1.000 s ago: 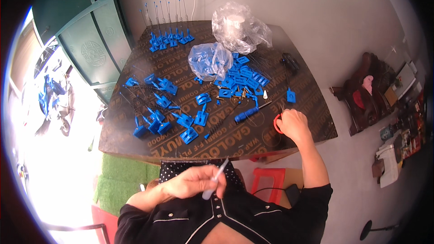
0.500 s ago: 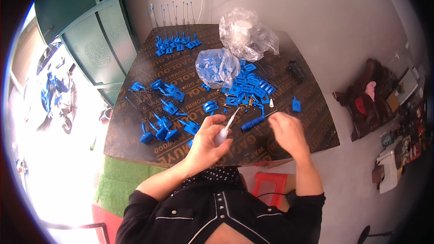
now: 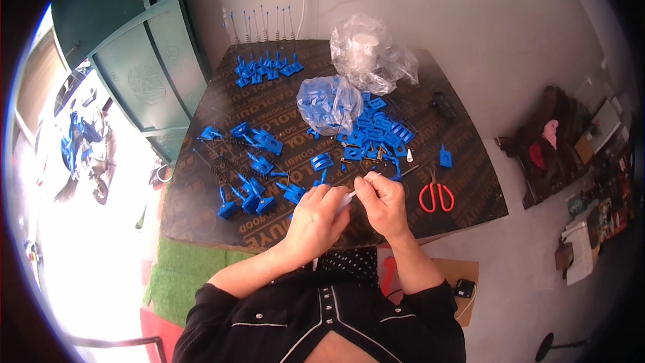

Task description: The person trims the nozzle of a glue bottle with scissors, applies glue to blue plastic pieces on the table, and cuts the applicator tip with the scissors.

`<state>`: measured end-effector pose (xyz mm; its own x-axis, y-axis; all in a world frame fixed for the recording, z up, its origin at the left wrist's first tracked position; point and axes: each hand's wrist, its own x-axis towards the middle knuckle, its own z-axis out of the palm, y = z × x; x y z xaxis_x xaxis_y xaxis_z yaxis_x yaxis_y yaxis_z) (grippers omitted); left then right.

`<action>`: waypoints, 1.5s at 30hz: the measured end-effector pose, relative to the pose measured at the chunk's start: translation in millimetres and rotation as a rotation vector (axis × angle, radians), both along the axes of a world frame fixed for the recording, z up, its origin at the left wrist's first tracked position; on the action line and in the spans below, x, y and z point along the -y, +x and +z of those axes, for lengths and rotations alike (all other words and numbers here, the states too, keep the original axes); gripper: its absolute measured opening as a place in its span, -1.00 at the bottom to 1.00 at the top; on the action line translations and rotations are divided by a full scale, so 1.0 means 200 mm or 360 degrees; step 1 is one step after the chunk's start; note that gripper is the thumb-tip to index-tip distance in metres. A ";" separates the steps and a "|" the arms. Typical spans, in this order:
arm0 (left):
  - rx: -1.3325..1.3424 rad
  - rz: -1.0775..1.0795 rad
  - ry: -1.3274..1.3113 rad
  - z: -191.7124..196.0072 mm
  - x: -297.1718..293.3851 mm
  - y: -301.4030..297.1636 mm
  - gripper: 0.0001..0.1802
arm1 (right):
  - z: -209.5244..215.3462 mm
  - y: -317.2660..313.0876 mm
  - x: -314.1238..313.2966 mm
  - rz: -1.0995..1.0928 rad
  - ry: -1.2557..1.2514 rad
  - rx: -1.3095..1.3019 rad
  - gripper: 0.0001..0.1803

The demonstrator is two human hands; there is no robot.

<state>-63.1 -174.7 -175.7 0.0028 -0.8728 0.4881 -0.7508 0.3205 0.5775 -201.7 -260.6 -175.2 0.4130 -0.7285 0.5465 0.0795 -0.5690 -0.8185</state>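
My left hand (image 3: 314,220) is closed around a white tube (image 3: 345,201) with a narrow tip; its fingers cover most of the tube. Close beside it, my right hand (image 3: 381,206) is closed in a pinch at the tip end. A thin piece seems to stick out past the right fingers, too small to name. Just beyond the hands lies a blue screwdriver (image 3: 395,177), largely hidden by the right hand. Small brass-coloured pieces (image 3: 381,154) and a white cone-shaped cap (image 3: 409,156) lie by a heap of blue plastic parts (image 3: 376,128).
Scissors with red handles (image 3: 437,197) lie to the right, near a single blue piece (image 3: 445,156). Blue parts with springs (image 3: 248,191) spread leftward; several stand upright (image 3: 265,67) at the far left. Clear bags (image 3: 329,104) sit at the back of the dark table (image 3: 463,222).
My right hand has moved left and closed at the white tube's tip, now covering much of the screwdriver. The scissors, earlier hidden behind that hand, now show. The view has shifted slightly.
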 end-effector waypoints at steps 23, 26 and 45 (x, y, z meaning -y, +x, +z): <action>-0.2259 -0.1192 0.1245 0.06 0.00 0.06 -0.87 | 0.08 -0.01 0.05 0.0379 -0.0006 0.0024 -0.65; -0.2363 -0.1267 0.1305 0.05 0.01 0.06 -0.87 | 0.10 -0.01 0.04 0.0409 0.0038 0.0069 -0.68; -0.2224 -0.1094 0.1093 0.06 -0.01 0.05 -0.83 | 0.10 -0.10 0.01 0.0484 0.0101 -0.0004 -0.89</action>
